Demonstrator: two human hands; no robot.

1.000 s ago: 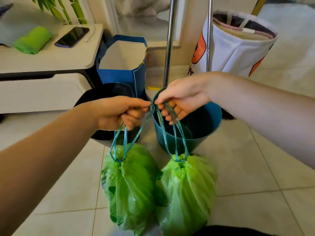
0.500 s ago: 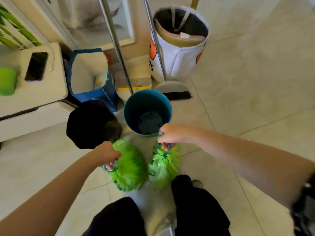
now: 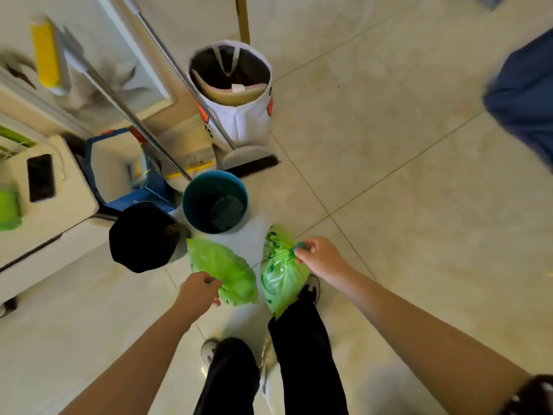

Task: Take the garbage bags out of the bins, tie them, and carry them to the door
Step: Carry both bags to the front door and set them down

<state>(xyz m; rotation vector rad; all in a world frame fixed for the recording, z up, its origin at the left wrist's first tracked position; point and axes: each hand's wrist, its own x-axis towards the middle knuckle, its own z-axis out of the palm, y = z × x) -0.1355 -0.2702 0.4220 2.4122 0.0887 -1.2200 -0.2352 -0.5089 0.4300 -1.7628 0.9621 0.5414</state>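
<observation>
Left hand [image 3: 199,290] gripping green bag [image 3: 223,269], right hand [image 3: 318,256] gripping another, seemingly tied [image 3: 279,275]

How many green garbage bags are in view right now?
2. One green plastic garbage bag hangs from the left hand; the other green plastic garbage bag hangs from the right hand. None visible elsewhere.

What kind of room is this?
Probably a home's cleaning corner: tiled floor, a broom leaning beside a white laundry basket, and an emptied teal bin.

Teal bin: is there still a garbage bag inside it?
No. The teal bin stands unlined, its bare bottom showing, and both green bags hang outside it from the hands.
</observation>
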